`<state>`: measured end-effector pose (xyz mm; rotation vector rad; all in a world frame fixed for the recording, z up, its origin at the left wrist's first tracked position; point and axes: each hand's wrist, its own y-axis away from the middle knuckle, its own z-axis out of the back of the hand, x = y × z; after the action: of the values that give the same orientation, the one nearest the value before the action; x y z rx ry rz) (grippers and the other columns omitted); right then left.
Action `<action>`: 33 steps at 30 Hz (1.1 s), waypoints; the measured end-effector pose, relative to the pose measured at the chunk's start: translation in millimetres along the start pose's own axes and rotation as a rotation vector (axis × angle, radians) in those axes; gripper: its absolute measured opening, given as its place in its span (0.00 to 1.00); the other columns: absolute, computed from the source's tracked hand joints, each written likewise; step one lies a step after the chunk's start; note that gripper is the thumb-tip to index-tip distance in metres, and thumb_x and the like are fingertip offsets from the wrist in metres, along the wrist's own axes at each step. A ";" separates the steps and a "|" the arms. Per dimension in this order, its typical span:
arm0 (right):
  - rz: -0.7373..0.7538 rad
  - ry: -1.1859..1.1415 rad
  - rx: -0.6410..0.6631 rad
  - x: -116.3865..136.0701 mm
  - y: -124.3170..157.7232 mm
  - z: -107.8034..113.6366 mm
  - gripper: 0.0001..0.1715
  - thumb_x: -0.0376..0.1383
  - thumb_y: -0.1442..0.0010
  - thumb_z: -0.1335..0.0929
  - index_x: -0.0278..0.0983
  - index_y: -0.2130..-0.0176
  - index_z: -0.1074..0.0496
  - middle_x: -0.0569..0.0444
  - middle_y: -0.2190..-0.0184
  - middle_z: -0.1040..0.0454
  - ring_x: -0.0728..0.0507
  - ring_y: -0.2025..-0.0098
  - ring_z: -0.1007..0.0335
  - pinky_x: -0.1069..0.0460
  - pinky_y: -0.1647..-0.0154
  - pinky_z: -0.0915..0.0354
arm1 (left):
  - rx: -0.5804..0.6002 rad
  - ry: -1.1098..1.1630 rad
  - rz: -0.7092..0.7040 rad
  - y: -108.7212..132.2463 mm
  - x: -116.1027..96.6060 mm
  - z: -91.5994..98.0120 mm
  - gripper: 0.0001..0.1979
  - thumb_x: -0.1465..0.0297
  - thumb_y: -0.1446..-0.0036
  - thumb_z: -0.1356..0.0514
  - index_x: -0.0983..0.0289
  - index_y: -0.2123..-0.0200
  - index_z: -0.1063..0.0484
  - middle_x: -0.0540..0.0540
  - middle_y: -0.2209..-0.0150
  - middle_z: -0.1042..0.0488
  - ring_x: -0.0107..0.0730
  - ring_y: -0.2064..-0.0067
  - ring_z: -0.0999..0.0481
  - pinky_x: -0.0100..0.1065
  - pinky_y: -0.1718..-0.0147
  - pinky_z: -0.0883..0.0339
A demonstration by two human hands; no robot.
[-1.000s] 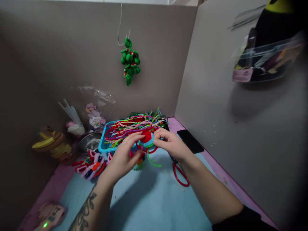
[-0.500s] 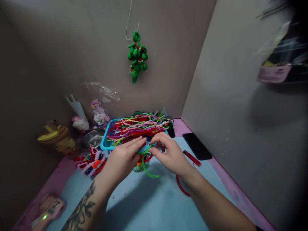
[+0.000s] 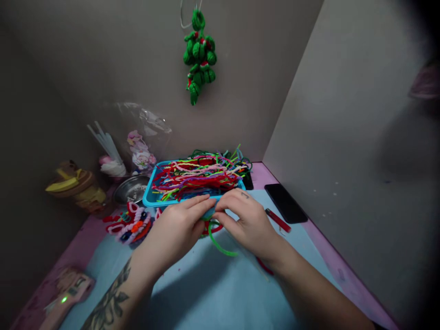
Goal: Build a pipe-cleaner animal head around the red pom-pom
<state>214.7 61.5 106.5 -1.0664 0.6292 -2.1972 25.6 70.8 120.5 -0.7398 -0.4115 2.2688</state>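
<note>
My left hand (image 3: 182,225) and my right hand (image 3: 244,223) meet over the blue mat, both closed in a pinch on a bright green pipe cleaner (image 3: 220,246). Its free end curls down below my fingers, toward the right. Just behind it, partly covered by my fingers, a small red and green piece (image 3: 206,229) shows; its shape cannot be made out. Under my right wrist lies a red pipe cleaner (image 3: 265,266), mostly hidden. The exact spot where my fingertips grip is hidden by the fingers.
Behind my hands a blue tray (image 3: 148,198) holds many coloured pipe cleaners. A lion-head figure (image 3: 132,224) and a metal bowl (image 3: 129,190) stand left. To the right lie a red lighter-like stick (image 3: 278,221) and a phone (image 3: 286,203). A pink device (image 3: 70,293) lies front left.
The view has tipped downward, so the hanging green ornament sits higher. The green pipe cleaner's tail has shifted slightly right, and my right arm covers more of the red one.
</note>
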 end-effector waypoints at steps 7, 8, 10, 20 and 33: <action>-0.283 -0.110 0.044 -3.5 -4.8 -0.7 0.04 0.30 0.46 0.31 0.39 0.71 0.30 0.56 0.71 0.29 0.48 0.68 0.34 0.53 0.68 0.39 | -0.007 0.132 0.125 -1.1 0.0 -3.5 0.28 0.82 0.54 0.42 0.55 0.50 0.27 0.52 0.55 0.21 0.38 0.57 0.21 0.34 0.56 0.28; -0.329 -0.148 0.050 -4.2 -5.8 -0.6 0.04 0.30 0.47 0.31 0.38 0.72 0.30 0.57 0.72 0.29 0.49 0.70 0.34 0.54 0.70 0.39 | -0.010 0.154 0.142 -1.4 0.6 -4.2 0.26 0.82 0.54 0.42 0.55 0.52 0.26 0.52 0.57 0.21 0.38 0.58 0.21 0.33 0.58 0.28; -0.407 -0.234 0.061 -5.4 -7.9 0.1 0.04 0.30 0.48 0.31 0.38 0.73 0.29 0.58 0.74 0.28 0.50 0.72 0.34 0.55 0.72 0.39 | -0.006 0.219 0.132 -2.2 1.8 -5.1 0.23 0.82 0.53 0.42 0.55 0.56 0.25 0.51 0.58 0.21 0.37 0.58 0.21 0.32 0.59 0.29; -0.442 -0.370 0.045 -4.1 -11.5 6.7 0.05 0.29 0.48 0.33 0.37 0.73 0.28 0.58 0.76 0.27 0.50 0.73 0.34 0.54 0.72 0.39 | 0.084 0.197 -0.089 -7.4 6.2 -0.3 0.19 0.82 0.46 0.48 0.57 0.61 0.23 0.55 0.51 0.24 0.34 0.54 0.23 0.33 0.55 0.30; -0.317 -0.286 0.045 -3.1 -11.4 11.8 0.07 0.26 0.48 0.33 0.38 0.73 0.28 0.57 0.73 0.27 0.49 0.70 0.34 0.54 0.69 0.39 | 0.015 0.233 -0.126 -5.9 8.2 5.8 0.17 0.83 0.45 0.46 0.59 0.60 0.24 0.56 0.51 0.23 0.32 0.53 0.23 0.30 0.55 0.30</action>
<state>222.3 69.9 118.8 -1.5063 0.2971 -2.2428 20.4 80.3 124.7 -0.9316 -0.3200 2.0382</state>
